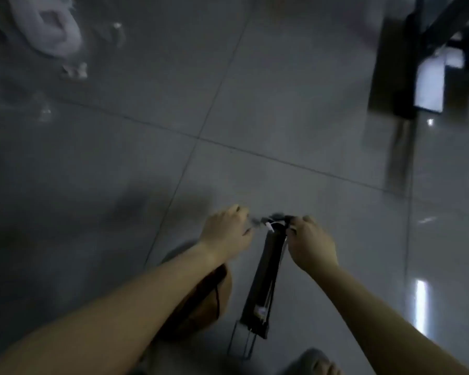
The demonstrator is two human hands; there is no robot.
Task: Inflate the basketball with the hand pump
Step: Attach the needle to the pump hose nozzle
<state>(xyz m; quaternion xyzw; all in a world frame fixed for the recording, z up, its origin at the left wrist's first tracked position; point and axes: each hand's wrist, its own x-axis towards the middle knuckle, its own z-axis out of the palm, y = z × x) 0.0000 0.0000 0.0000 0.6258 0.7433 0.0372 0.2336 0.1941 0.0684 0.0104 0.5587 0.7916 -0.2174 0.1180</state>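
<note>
Gripped at both ends of its T-handle [278, 220]: the hand pump [266, 272], with the left hand [228, 231] curled round the left end, fingertips smeared by blur, and the right hand [312, 244] curled round the right end, knuckles up, fingers closed over the bar. Standing upright on the grey tiled floor [255, 104], black barrel running down from the handle to a thin wire foot stand [241, 345] at the base. Lying on the floor just left of the barrel and partly hidden beneath the left forearm: the orange-brown basketball [222, 290], crossed by a thin dark line, hose or seam impossible to tell. Impossible to tell, too, whether pump and ball are joined. Near the lower edge, right of the foot stand, a foot [318, 364] in what looks like a grey slipper, toes showing. Far off at the upper left, a pale rounded object [49, 31], too blurred to name. At the upper right, a dark furniture frame [390, 71] resting on the tiles, with a white panel [429, 85] just beside it. Bright reflections on the glossy tiles along the right side.
</note>
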